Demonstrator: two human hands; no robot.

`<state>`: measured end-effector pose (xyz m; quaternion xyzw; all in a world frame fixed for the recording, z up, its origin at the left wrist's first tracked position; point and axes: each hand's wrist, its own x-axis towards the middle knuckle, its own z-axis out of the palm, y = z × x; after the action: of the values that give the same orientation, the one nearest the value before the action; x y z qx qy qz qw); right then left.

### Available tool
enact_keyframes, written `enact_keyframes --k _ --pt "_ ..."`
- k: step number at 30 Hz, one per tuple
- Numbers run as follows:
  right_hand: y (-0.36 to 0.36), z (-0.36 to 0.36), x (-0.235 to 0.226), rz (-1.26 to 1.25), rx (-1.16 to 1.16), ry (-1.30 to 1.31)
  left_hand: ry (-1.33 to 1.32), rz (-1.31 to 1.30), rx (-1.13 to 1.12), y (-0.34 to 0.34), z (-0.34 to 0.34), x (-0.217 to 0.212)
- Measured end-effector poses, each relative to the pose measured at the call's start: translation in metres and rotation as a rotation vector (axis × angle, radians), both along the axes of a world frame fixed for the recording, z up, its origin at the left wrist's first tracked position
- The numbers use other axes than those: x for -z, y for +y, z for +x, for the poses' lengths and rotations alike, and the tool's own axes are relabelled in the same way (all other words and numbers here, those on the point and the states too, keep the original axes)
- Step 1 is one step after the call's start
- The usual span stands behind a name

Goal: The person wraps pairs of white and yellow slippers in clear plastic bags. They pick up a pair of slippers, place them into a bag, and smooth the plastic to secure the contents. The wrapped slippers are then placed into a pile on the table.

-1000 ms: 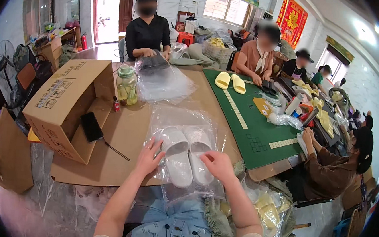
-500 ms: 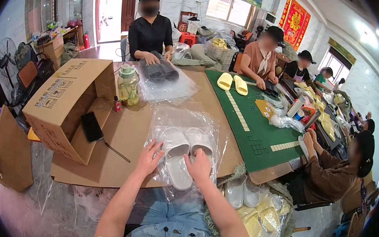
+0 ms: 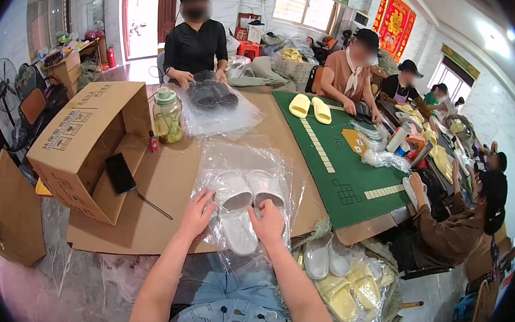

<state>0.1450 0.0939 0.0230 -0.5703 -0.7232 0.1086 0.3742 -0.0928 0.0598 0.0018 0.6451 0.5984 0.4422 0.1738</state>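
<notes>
A pair of pale grey slippers lies inside a clear plastic bag at the table's near edge, straps toward the far side. One slipper reaches nearer to me than the other. My left hand rests on the bag beside the left slipper, its fingers apart. Curled over the rear part of the right slipper is my right hand, with its thumb between the two slippers. The plastic lies between my fingers and the slippers, as far as I can tell.
An open cardboard box stands at the left, a black phone against it. Behind are a glass jar and a small red bottle. Yellow slippers sit on a green mat. Co-workers handle slippers around the tables. More bagged slippers are lower right.
My hands stay at the bagged slippers, the left fingers drawn a little closer together. The co-worker across has shifted the black bagged slippers. The view has turned slightly.
</notes>
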Motion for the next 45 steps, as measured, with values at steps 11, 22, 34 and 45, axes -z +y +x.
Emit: enact_keyframes --k 11,22,34,45 --pt "-0.0004 -0.0004 0.0015 -0.004 0.018 0.007 0.001 0.017 0.003 0.0017 -0.0012 0.0042" --pt "0.0001 0.0009 0.0039 0.003 0.015 0.062 0.006 0.058 -0.008 0.0008 -0.0008 0.0005" --pt "0.001 0.0012 0.0077 0.057 0.025 0.064 -0.015 0.047 0.004 0.0013 -0.0004 0.0006" --pt "0.0013 0.0028 0.0076 0.003 0.015 0.025 0.002 0.03 0.0 0.0012 -0.0007 0.0005"
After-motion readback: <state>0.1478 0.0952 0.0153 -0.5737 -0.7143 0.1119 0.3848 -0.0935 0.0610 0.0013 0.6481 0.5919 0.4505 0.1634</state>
